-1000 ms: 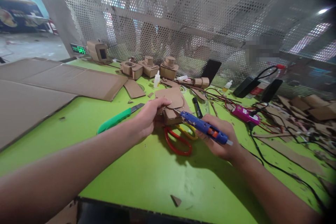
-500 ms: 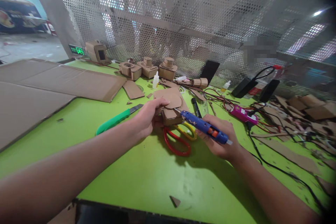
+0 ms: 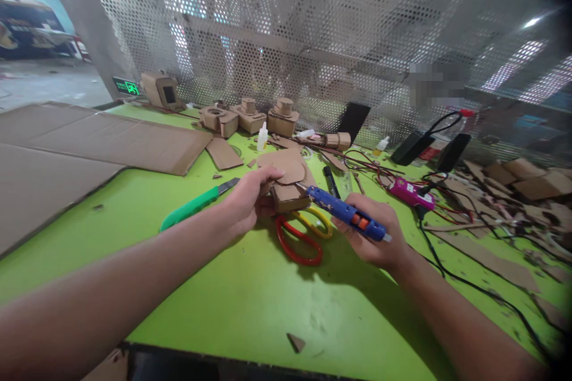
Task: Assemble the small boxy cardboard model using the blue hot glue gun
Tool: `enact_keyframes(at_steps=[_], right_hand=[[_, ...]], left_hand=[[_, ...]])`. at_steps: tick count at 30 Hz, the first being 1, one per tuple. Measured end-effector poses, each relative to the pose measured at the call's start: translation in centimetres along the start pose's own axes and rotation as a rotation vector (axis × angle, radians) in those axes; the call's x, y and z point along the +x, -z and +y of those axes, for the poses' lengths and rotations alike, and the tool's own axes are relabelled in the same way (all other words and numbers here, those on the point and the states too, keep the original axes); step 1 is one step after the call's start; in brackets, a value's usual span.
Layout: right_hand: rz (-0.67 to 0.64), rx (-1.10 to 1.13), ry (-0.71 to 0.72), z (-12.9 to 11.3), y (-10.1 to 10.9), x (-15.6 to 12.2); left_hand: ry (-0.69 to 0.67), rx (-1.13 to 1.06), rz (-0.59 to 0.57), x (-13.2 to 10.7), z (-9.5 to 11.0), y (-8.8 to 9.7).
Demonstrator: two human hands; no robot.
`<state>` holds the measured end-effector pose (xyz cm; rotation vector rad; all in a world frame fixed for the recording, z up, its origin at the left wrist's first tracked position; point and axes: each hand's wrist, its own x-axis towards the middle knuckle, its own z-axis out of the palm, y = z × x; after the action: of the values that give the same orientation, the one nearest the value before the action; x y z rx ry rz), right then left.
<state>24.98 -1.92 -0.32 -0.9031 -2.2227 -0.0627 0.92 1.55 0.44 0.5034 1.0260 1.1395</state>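
I'm pinching one boxy brown cardboard piece (image 3: 286, 189) on the green counter (image 3: 250, 297) with my left hand (image 3: 248, 205). My right hand (image 3: 375, 241) is clamping one blue plastic glue gun (image 3: 344, 212), nozzle against the piece, beside one scissors (image 3: 300, 237).

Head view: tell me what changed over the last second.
Nothing on the table visibly moved; only the whole picture shifted slightly, so the camera moved. The left hand still holds the cardboard piece, and the right hand still grips the blue glue gun with its tip at that piece. The scissors and green knife lie as before.
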Motion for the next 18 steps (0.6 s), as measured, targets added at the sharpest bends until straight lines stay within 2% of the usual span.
enact_keyframes(at_steps=[18], right_hand=[[0.033, -0.054, -0.008, 0.12, 0.13, -0.08]], left_hand=[[-0.031, 0.064, -0.002, 0.02, -0.01, 0.18]])
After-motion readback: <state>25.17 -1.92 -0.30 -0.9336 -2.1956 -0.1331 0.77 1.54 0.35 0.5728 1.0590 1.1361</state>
